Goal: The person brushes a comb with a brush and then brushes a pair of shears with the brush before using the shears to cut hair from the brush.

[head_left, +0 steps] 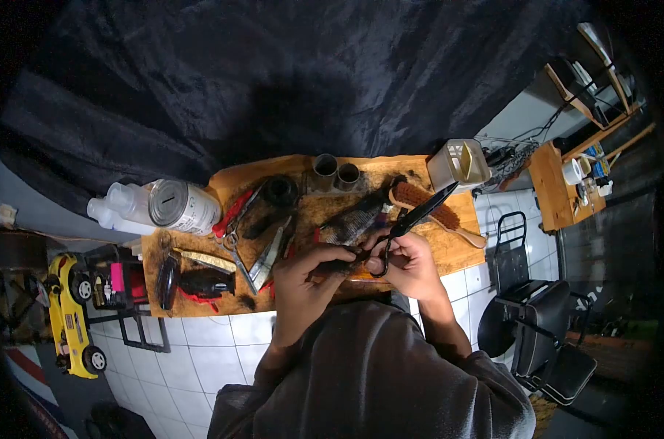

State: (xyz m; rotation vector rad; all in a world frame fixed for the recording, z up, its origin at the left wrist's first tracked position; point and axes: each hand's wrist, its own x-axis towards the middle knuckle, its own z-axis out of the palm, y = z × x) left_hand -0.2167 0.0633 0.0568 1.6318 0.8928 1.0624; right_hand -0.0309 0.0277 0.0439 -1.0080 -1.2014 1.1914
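Observation:
In my right hand (pixel 411 269) is a pair of dark scissors (pixel 420 214), its finger loops among my fingers and its long blades pointing up and to the right. My left hand (pixel 308 282) is closed beside it, thumb and fingertips pinched around something small and dark that I cannot make out. Both hands are over the front edge of a wooden table (pixel 390 165). Just behind them lies a dark mesh-like piece (pixel 350 222). A wooden brush with brown bristles (pixel 460 228) rests behind the scissors, partly covered by the blades.
Left on the table are silver scissors (pixel 233 245), dark clippers (pixel 208 281) and a large tin (pixel 167 206) near plastic bottles (pixel 123 201). Two cups (pixel 325 170) and a white container (pixel 460 167) stand behind. A black chair (pixel 540 322) is at right, a yellow toy car (pixel 70 314) at left.

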